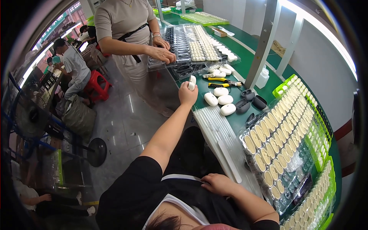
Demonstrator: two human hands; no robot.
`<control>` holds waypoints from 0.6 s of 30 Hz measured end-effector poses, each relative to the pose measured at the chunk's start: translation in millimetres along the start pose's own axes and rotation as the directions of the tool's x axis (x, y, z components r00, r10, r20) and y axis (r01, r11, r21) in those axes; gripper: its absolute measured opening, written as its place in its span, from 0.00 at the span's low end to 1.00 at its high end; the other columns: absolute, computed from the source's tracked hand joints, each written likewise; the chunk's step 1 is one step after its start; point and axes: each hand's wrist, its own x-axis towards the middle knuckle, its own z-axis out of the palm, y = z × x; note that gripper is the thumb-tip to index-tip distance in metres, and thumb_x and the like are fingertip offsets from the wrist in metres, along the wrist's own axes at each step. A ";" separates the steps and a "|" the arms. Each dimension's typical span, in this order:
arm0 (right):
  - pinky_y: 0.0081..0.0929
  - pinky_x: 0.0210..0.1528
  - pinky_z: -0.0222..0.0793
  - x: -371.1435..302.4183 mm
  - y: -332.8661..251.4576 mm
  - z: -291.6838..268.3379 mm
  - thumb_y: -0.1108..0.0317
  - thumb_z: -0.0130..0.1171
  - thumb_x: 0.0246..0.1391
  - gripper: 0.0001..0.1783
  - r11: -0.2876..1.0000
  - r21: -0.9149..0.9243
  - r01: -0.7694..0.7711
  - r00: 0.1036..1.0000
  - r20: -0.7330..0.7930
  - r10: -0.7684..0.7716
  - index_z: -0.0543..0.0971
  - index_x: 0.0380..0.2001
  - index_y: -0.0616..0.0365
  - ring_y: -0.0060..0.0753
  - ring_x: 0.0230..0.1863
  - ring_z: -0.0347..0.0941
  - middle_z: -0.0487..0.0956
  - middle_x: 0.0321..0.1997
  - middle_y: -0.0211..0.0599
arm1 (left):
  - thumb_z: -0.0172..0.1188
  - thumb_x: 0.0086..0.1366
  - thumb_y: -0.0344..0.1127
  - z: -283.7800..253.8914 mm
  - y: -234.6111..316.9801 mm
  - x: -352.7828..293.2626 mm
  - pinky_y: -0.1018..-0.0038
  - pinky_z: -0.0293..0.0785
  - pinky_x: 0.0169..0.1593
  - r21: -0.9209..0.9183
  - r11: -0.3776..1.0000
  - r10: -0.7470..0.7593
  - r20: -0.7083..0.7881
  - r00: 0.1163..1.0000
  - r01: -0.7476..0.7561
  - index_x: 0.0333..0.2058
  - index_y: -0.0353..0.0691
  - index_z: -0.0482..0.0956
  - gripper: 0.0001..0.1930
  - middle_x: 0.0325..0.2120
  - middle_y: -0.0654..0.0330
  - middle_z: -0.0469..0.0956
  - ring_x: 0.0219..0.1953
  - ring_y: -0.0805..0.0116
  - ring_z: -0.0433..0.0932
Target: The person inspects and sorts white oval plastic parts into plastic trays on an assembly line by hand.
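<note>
My left hand point(188, 94) is raised at the table's left edge, its fingers closed around a small white earbud case point(192, 80). The case's top pokes out above the fingers, and the palm hides the rest. My right hand point(220, 184) lies against my black shirt near the table edge, fingers loosely spread, nothing seen in it. Several closed white earbud cases point(225, 100) sit on the green table just right of my left hand. Beside them are black cases point(243, 105), some with raised lids. Yellow-and-black pliers point(218, 85) lie behind the white cases.
Across the corner, a co-worker's hands point(165, 55) touch a clear tray point(184, 44) of black and white parts. A large tray of cream oval parts point(281, 132) lies at right, near green trays point(318, 147). A metal post point(264, 46) rises from the table. White strips point(218, 130) line the near edge.
</note>
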 end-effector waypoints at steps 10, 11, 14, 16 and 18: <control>0.38 0.49 0.68 -0.8 -4.2 -0.6 0.56 0.51 0.56 0.19 0.999 -0.032 -0.025 0.999 0.027 0.026 0.76 0.42 0.60 0.49 0.46 0.72 0.76 0.41 0.47 | 0.63 0.51 0.40 -1.4 -12.2 16.8 0.59 0.71 0.38 -0.023 0.991 -0.128 0.186 0.974 0.135 0.27 0.36 0.73 0.14 0.30 0.51 0.75 0.34 0.48 0.74; 0.38 0.49 0.68 -0.2 -3.6 -0.1 0.56 0.51 0.56 0.19 0.999 -0.038 -0.025 0.999 0.033 0.026 0.75 0.42 0.60 0.49 0.46 0.72 0.76 0.41 0.47 | 0.63 0.51 0.40 -0.8 -15.3 22.0 0.59 0.71 0.38 -0.025 0.991 -0.124 0.184 0.975 0.131 0.27 0.36 0.73 0.14 0.30 0.51 0.75 0.34 0.48 0.74; 0.38 0.49 0.68 -1.2 -3.7 -0.6 0.56 0.51 0.56 0.19 0.999 -0.052 -0.015 0.999 0.033 0.017 0.75 0.42 0.60 0.49 0.45 0.72 0.76 0.41 0.47 | 0.63 0.51 0.40 1.4 -16.5 30.9 0.60 0.71 0.39 -0.011 0.991 -0.129 0.192 0.973 0.134 0.28 0.36 0.73 0.14 0.31 0.51 0.75 0.36 0.48 0.75; 0.38 0.49 0.68 -1.6 -2.8 0.3 0.56 0.51 0.56 0.19 0.999 -0.048 -0.021 0.999 0.030 0.022 0.75 0.42 0.60 0.49 0.45 0.72 0.76 0.40 0.47 | 0.63 0.51 0.40 0.3 -12.6 37.8 0.62 0.72 0.39 0.073 0.997 -0.017 0.135 0.991 0.008 0.28 0.34 0.74 0.15 0.31 0.50 0.77 0.35 0.49 0.76; 0.38 0.49 0.68 -1.3 -1.6 1.6 0.56 0.51 0.56 0.19 0.999 -0.044 -0.024 0.999 0.026 0.025 0.76 0.42 0.60 0.49 0.45 0.72 0.76 0.40 0.47 | 0.64 0.50 0.40 1.9 -9.7 45.7 0.63 0.71 0.41 0.098 0.995 -0.041 0.169 0.985 0.025 0.28 0.33 0.74 0.15 0.34 0.51 0.76 0.37 0.50 0.76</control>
